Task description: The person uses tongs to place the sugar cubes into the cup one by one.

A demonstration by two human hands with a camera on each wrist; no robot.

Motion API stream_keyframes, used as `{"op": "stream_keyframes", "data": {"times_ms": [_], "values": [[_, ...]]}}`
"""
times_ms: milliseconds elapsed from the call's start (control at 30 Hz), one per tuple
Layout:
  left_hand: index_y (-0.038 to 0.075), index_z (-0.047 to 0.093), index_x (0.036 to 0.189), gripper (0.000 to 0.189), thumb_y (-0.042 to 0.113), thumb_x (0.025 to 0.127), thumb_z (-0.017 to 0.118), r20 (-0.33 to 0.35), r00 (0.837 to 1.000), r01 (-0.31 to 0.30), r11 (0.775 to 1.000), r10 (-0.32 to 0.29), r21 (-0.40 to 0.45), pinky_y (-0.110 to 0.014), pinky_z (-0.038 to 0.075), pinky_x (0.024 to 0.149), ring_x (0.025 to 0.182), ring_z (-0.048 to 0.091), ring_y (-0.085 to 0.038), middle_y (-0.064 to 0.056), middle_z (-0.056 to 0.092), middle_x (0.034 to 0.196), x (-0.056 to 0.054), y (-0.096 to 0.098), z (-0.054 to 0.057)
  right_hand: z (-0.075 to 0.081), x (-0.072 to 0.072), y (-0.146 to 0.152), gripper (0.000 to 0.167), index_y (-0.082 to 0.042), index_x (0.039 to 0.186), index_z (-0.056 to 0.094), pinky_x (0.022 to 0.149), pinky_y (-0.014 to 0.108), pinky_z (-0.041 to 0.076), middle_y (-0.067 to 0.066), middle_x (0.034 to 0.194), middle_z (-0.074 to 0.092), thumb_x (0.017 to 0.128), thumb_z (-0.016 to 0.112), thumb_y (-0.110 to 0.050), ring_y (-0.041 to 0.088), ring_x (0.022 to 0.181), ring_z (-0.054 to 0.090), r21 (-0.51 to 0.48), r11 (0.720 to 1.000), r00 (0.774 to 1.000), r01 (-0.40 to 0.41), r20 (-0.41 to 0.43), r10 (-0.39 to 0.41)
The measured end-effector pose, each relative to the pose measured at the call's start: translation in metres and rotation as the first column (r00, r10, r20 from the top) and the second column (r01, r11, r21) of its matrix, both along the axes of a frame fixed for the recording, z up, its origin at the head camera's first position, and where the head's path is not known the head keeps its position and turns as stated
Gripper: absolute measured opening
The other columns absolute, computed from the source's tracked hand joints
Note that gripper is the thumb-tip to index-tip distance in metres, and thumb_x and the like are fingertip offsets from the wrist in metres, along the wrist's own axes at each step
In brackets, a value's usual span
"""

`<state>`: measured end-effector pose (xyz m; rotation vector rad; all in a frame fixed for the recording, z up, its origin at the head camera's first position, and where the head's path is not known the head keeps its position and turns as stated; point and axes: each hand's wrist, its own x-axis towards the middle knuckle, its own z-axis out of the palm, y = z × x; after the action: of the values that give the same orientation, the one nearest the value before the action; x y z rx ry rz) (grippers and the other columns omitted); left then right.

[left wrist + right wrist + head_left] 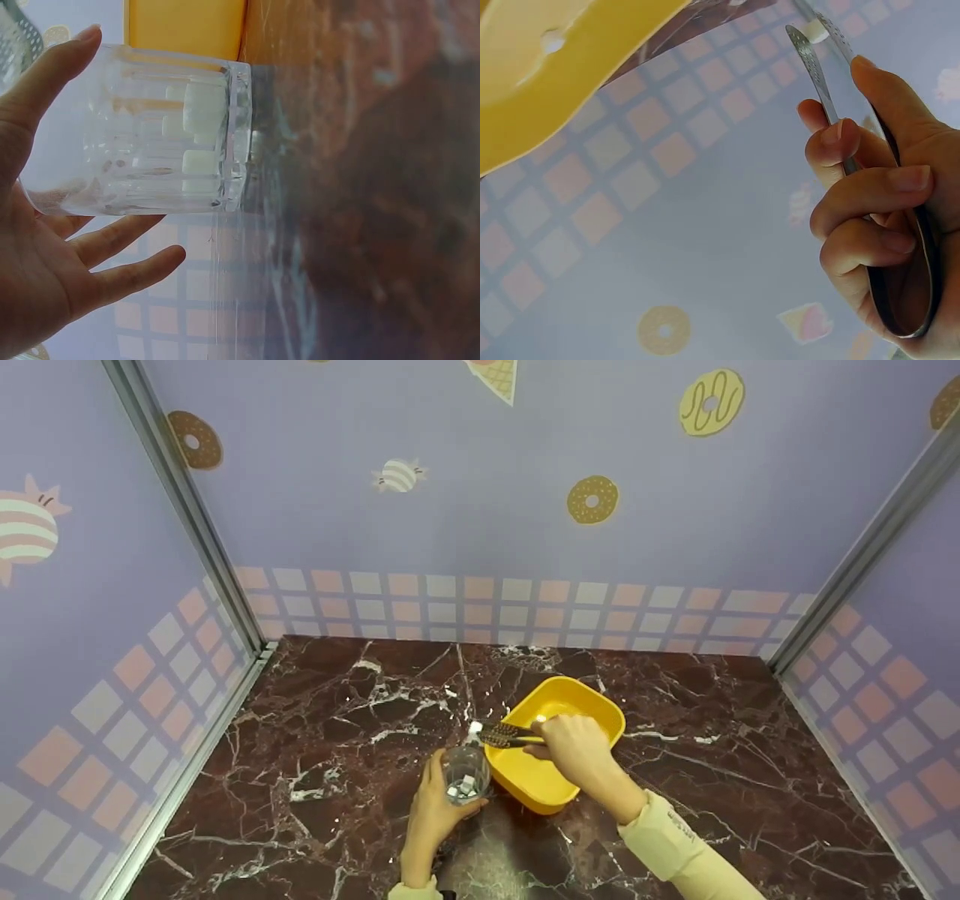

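My left hand (431,812) is around a clear glass (135,150) standing upright on the dark marbled table. Thumb and fingers lie on opposite sides of it. Several white cubes (202,109) lie at the bottom of the glass. My right hand (579,748) grips metal tongs (877,289), fingers curled round both arms. A white cube (815,31) sits between the tong tips, just above the far rim of the glass in the head view. A yellow basin (536,799) stands right of the glass, under the right hand, with a white piece (553,41) inside.
The dark marbled tabletop (315,750) reaches a patterned back wall (465,532). Side panels with metal posts (191,510) close off left and right. The basin stands close beside the glass.
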<state>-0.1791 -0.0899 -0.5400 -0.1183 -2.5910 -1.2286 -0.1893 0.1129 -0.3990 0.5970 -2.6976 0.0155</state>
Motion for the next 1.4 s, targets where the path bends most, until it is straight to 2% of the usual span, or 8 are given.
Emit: {"op": "stream_keyframes", "data": {"times_ms": [267, 533, 700, 967, 1267, 1400], "values": [[0.005, 0.032, 0.129, 0.098, 0.039, 0.052, 0.083, 0.002, 1.0, 0.004, 1.0, -0.004, -0.007, -0.05, 0.052, 0.076, 0.094, 0.057, -0.041, -0.02, 0.047, 0.121, 0.001, 0.0, 0.001, -0.007, 0.01, -0.018, 0.029, -0.018, 0.061, 0.06, 0.035, 0.032, 0.036, -0.002, 0.051, 0.05, 0.068, 0.068, -0.045, 0.018, 0.041, 0.045, 0.137, 0.99, 0.998, -0.029, -0.043, 0.035], [0.009, 0.031, 0.129, 0.098, 0.038, 0.052, 0.083, 0.015, 1.0, -0.008, 1.0, 0.008, -0.006, -0.048, 0.053, 0.074, 0.092, 0.058, -0.04, -0.019, 0.048, 0.121, 0.001, 0.0, 0.002, -0.022, 0.012, -0.021, 0.03, -0.017, 0.059, 0.057, 0.034, 0.03, 0.035, -0.002, 0.049, 0.05, 0.066, 0.07, -0.043, 0.017, 0.042, 0.044, 0.154, 0.986, 0.996, -0.061, -0.05, 0.069], [0.008, 0.031, 0.129, 0.098, 0.037, 0.052, 0.083, 0.013, 1.0, -0.002, 1.0, 0.002, 0.008, -0.049, 0.052, 0.076, 0.092, 0.058, -0.04, -0.019, 0.048, 0.122, 0.001, 0.0, 0.002, -0.027, 0.011, -0.02, 0.03, -0.017, 0.059, 0.057, 0.034, 0.03, 0.034, -0.001, 0.049, 0.05, 0.066, 0.071, -0.043, 0.018, 0.041, 0.044, 0.145, 0.987, 0.996, -0.068, -0.046, 0.075], [0.008, 0.031, 0.129, 0.098, 0.037, 0.052, 0.083, 0.014, 1.0, -0.001, 1.0, 0.001, 0.011, -0.05, 0.052, 0.076, 0.092, 0.058, -0.041, -0.019, 0.047, 0.123, 0.001, 0.001, 0.001, -0.026, 0.006, -0.009, 0.03, -0.017, 0.059, 0.056, 0.035, 0.031, 0.033, -0.002, 0.049, 0.048, 0.068, 0.069, -0.044, 0.018, 0.041, 0.042, 0.076, 0.995, 0.998, -0.065, -0.008, 0.066], [0.008, 0.031, 0.13, 0.098, 0.039, 0.052, 0.083, 0.027, 1.0, -0.013, 1.0, 0.014, -0.01, -0.05, 0.051, 0.077, 0.095, 0.057, -0.043, -0.021, 0.046, 0.124, 0.0, 0.001, 0.001, -0.028, -0.006, 0.019, 0.028, -0.018, 0.062, 0.059, 0.037, 0.036, 0.037, -0.001, 0.054, 0.055, 0.068, 0.069, -0.043, 0.021, 0.047, 0.051, -0.022, 1.0, 0.999, 0.006, 0.043, -0.005], [0.007, 0.031, 0.13, 0.098, 0.039, 0.053, 0.083, 0.036, 0.999, -0.008, 1.0, 0.008, -0.006, -0.051, 0.051, 0.079, 0.098, 0.056, -0.043, -0.02, 0.045, 0.125, 0.0, 0.0, 0.001, -0.029, -0.013, 0.031, 0.028, -0.017, 0.063, 0.06, 0.038, 0.038, 0.038, 0.001, 0.055, 0.056, 0.068, 0.069, -0.043, 0.023, 0.048, 0.052, -0.037, 0.998, 0.996, 0.048, 0.072, -0.045]]}}
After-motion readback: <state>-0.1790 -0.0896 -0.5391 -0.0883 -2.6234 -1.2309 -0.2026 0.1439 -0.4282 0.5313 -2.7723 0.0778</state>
